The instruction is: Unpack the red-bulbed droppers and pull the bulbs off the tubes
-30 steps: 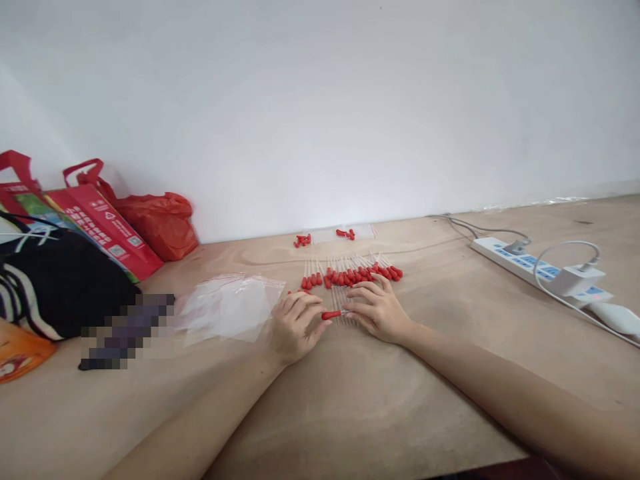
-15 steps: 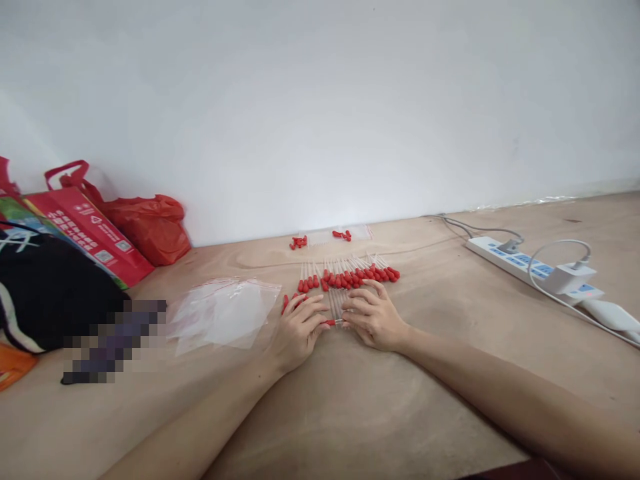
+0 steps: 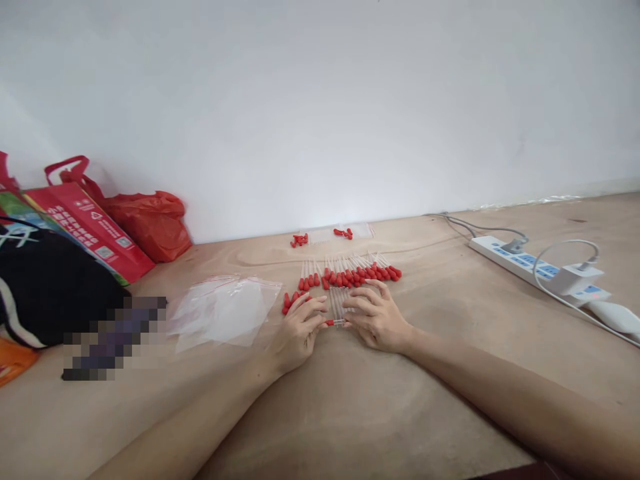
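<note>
My left hand [image 3: 299,331] is closed, pinching a red rubber bulb [image 3: 329,323] between thumb and fingertips. Opposite it, my right hand [image 3: 381,321] grips a thin glass dropper tube [image 3: 339,322], which lies sideways in line with the bulb. The tube's end meets the bulb; how deep it sits in there I cannot tell. Just beyond the fingers, several loose glass tubes [image 3: 338,297] lie side by side on the table. Loose red bulbs [image 3: 291,301] are partly hidden behind my left hand. Farther back runs a row of droppers [image 3: 357,275] with red bulbs towards me.
Flat clear zip bags [image 3: 230,310] overlap at the left. Near the wall are another clear bag [image 3: 320,235] with tubes and small piles of bulbs [image 3: 300,240]. A power strip [image 3: 515,260] with cables is at the right; red bags [image 3: 150,223] and a black bag [image 3: 55,287] stand left.
Both hands keep almost the same place, bulb and tube still held end to end. The left fingers have shifted slightly, showing more of the loose bulbs. The view has moved a little.
</note>
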Demonstrator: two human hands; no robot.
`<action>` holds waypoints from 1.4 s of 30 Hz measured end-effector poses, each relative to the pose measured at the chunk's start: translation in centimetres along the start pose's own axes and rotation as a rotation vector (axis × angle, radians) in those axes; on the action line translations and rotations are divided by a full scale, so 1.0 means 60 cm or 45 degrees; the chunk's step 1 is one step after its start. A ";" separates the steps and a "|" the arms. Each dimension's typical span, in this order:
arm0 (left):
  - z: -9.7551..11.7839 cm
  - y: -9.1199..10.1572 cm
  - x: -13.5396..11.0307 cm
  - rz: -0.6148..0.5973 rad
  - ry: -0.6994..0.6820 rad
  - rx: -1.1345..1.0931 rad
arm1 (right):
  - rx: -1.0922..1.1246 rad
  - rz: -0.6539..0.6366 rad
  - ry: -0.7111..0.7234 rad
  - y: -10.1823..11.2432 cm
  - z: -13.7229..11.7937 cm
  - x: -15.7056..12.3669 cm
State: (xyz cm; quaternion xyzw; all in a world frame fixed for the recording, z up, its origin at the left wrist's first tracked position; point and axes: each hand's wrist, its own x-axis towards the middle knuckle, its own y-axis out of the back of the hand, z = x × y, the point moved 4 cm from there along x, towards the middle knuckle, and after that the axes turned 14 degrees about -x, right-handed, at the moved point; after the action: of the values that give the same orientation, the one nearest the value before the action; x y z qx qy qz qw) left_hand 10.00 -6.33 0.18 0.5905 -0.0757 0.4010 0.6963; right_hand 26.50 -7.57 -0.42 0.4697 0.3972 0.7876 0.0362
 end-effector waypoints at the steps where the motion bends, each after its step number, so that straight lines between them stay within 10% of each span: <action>1: -0.004 0.004 -0.003 0.014 0.014 -0.011 | 0.001 0.009 -0.023 0.002 0.006 -0.003; 14: -0.089 0.078 -0.034 0.606 0.573 0.153 | 0.091 -0.246 -0.549 -0.025 0.056 -0.020; 27: -0.120 0.078 -0.043 0.346 1.000 0.087 | 0.061 -0.320 -0.618 -0.025 0.038 -0.012; 42: -0.091 0.076 -0.012 0.323 0.705 0.369 | 0.013 -0.427 -0.356 -0.019 0.023 -0.007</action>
State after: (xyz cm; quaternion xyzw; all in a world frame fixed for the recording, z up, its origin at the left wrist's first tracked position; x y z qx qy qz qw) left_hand 4.57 -1.93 1.68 0.5380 0.1012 0.6360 0.5439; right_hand 27.44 -6.15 -1.15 0.5018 0.4650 0.6957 0.2190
